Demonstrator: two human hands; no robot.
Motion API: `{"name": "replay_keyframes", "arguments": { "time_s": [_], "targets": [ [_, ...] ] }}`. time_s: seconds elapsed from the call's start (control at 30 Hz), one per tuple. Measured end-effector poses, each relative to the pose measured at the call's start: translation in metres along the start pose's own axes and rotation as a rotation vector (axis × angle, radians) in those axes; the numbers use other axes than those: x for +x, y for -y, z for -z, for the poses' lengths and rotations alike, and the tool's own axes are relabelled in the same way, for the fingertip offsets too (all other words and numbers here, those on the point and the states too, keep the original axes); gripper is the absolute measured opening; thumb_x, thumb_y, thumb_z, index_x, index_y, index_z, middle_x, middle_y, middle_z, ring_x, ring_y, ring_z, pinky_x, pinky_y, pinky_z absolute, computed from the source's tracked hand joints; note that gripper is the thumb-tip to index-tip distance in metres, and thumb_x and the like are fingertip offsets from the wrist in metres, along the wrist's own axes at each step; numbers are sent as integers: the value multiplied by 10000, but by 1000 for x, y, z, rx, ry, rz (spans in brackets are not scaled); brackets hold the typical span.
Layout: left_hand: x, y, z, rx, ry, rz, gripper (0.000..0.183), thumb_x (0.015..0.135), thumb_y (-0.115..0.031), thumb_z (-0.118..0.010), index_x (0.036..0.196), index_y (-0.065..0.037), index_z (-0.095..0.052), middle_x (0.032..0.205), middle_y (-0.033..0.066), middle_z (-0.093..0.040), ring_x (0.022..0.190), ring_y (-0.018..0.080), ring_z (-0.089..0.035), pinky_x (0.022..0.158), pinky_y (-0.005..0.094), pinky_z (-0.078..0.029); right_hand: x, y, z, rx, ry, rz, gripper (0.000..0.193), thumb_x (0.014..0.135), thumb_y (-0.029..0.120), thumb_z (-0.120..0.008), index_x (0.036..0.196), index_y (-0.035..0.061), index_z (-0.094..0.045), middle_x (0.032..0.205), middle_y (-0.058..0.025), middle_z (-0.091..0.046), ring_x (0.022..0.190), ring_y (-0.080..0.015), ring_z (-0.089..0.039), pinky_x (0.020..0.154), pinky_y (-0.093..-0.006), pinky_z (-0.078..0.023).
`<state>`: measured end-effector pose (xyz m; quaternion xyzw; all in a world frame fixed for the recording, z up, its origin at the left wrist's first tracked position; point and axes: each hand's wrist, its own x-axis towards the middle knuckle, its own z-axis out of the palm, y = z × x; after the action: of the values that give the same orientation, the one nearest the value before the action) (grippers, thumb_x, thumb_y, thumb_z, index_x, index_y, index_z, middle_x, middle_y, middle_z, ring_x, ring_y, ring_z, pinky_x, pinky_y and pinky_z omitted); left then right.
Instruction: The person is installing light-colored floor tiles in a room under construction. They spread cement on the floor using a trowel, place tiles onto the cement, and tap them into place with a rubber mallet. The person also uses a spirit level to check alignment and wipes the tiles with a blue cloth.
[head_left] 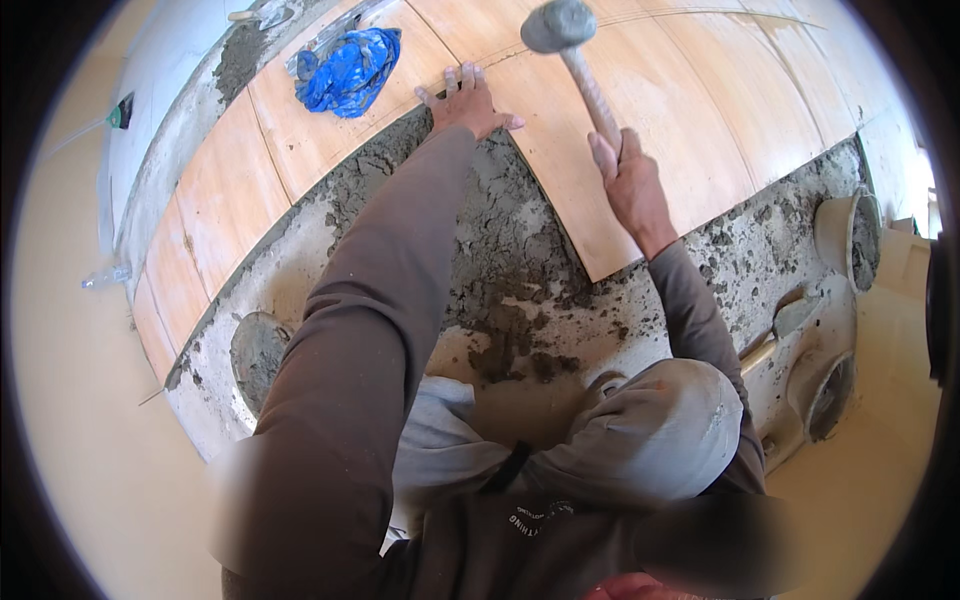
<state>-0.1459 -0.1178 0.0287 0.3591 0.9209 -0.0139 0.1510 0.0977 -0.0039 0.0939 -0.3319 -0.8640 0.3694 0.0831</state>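
Observation:
My right hand (638,192) is wrapped round the wooden handle of a rubber mallet (560,27), whose grey head is raised above the laid wood-look tiles (690,110). Fingers spread, my left hand (466,106) rests where several tiles meet, at the far end of the grey mortar bed (505,225). Its fingertips touch the tile edges, and nothing is held in it. Beneath the mallet and my right forearm, one tile's near corner (598,262) juts out over the mortar.
A crumpled blue plastic bag (350,75) lies on the tiles to the left. Two buckets (840,240) stand at the right, with a trowel (795,318) between them. A round container of mortar (258,352) is left of my left arm. Loose mortar crumbs (770,215) edge the tiles.

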Motion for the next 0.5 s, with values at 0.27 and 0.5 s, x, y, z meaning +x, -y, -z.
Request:
{"name": "replay_keyframes", "arguments": {
  "time_s": [0.27, 0.5],
  "targets": [
    [-5, -10, 2, 134, 62, -169, 1002, 864, -660, -697, 1560, 0, -408, 1664, 200, -328, 1554, 372, -279, 1243, 603, -203, -41, 10, 28, 128, 77, -33, 561, 1065, 531, -517, 1030, -28, -549, 752, -273, -652, 705, -427, -657, 665, -492, -494],
    [-36, -34, -3, 128, 59, -296, 1051, 813, -578, -812, 1499, 121, -431, 1625, 340, -302, 1535, 424, -295, 1267, 482, -242, -146, -45, 25, 210, -29, -25, 434, 1074, 425, -555, 1041, -8, -539, 713, -244, -625, 626, -376, -638, 588, -448, -476]
  ]
}}
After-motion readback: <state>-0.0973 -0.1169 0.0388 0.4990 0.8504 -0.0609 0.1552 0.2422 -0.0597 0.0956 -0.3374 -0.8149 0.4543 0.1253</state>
